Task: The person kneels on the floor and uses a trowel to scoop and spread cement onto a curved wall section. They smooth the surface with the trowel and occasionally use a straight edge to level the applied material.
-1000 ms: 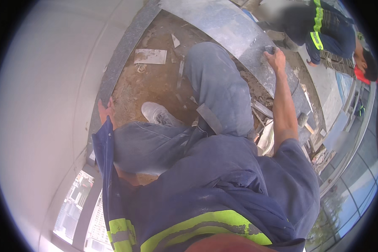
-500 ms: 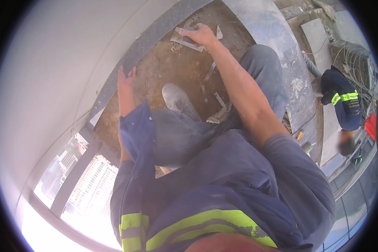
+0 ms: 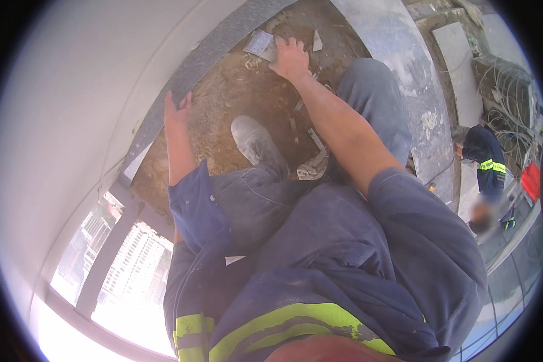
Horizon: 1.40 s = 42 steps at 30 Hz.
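My left hand [image 3: 177,111] rests at the inner edge of a dark grey stone strip [image 3: 200,61] along the white wall, fingers apart. My right hand [image 3: 289,60] is open, fingertips beside or on a pale broken tile piece [image 3: 258,44]; I cannot tell if they touch it. A smaller white shard [image 3: 317,40] lies just to its right. Under both hands is brown dirty ground [image 3: 214,90], where my white shoe [image 3: 247,136] rests between my bent legs.
A long grey slab [image 3: 427,96] runs beside my right knee. Beyond it are a co-worker [image 3: 487,151], a pale board [image 3: 455,60], coiled cables [image 3: 507,90] and a red object [image 3: 530,181]. The white wall [image 3: 60,108] curves at left, above openings [image 3: 130,268] showing buildings far below.
My right hand left the slab for the tile piece, and its fingers have since spread. My left hand stays at the strip. The co-worker has shifted, and my view has turned.
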{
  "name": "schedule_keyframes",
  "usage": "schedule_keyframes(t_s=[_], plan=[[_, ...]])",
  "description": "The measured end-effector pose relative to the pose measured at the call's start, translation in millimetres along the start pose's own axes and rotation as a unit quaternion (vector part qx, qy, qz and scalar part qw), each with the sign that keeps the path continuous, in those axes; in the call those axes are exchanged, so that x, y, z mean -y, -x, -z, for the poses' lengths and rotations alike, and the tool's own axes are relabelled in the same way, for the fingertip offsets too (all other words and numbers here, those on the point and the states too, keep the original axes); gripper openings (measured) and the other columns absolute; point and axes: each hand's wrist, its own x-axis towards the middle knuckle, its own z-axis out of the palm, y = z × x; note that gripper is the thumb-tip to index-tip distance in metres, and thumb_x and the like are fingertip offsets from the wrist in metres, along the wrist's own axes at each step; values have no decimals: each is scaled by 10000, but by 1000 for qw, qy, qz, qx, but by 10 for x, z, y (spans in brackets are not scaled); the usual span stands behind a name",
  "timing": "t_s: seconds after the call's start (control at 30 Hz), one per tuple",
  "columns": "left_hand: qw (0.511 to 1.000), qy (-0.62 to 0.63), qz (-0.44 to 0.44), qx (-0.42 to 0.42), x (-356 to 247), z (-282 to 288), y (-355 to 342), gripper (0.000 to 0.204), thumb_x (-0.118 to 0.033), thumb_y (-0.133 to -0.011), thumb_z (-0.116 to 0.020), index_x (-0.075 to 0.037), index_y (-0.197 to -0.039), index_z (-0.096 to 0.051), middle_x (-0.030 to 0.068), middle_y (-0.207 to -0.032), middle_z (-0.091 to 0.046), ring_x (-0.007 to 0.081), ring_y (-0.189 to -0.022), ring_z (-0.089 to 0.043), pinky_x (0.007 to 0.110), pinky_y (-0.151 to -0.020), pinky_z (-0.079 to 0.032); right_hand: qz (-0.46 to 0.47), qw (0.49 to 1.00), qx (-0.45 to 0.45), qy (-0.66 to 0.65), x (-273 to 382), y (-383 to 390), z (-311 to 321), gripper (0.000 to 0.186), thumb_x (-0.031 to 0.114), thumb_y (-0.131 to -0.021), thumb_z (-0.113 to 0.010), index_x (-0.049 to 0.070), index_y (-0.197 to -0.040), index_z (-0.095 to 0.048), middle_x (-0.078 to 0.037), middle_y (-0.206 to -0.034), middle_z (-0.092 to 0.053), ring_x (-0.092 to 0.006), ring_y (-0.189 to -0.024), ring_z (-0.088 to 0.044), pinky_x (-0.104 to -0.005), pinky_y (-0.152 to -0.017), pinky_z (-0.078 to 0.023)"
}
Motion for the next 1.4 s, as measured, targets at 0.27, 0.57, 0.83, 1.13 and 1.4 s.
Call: schedule_keyframes(t_s=[0.27,0.57,0.83,1.13,1.4], plan=[[999,-35,-19,11,-58,94,-97,709,-187,-986,-732,-136,-1599,-380,206,-1616,-375,497,-1356,-531,557,-985,-624,105,992,-4,74,159,-84,-7,793,284,-773,-881,107,-1455,-518,-88,-1419,-506,-350,-1372,-452,-577,-1040,-487],[996,-57,-45,57,-107,201,-205,610,-184,-1008,-702,-137,-1562,-450,191,-1613,-387,458,-1374,-524,550,-986,-622,145,988,-51,-33,21,-370,-218,817,158,-767,-855,147,-1497,-488,-145,-1460,-495,-390,-1378,-459,-532,-1074,-500],[997,-69,-40,25,-19,110,-220,574,-174,-1042,-645,-133,-1573,-431,209,-1547,-453,482,-1349,-539,519,-998,-620,104,994,-40,8,160,-538,-394,760,166,-779,-802,116,-1476,-504,-206,-1384,-541,-453,-1278,-522,-498,-1049,-522],[998,-43,-45,-3,131,69,-4,529,-170,-1004,-708,-137,-1502,-531,174,-1517,-476,468,-1314,-561,497,-961,-644,-100,951,-140,-256,-184,-717,-584,621,228,-789,-768,-21,-1319,-561,-280,-1247,-646,-435,-1200,-612,-499,-1030,-508],[996,-64,-23,-53,69,31,-280,570,-184,-974,-756,-133,-1492,-523,178,-1465,-528,440,-1296,-573,478,-954,-650,-112,948,-105,-277,-35,-661,-877,710,255,-746,-866,-32,-1272,-485,-327,-1120,-656,-485,-1102,-645,-528,-966,-536]])
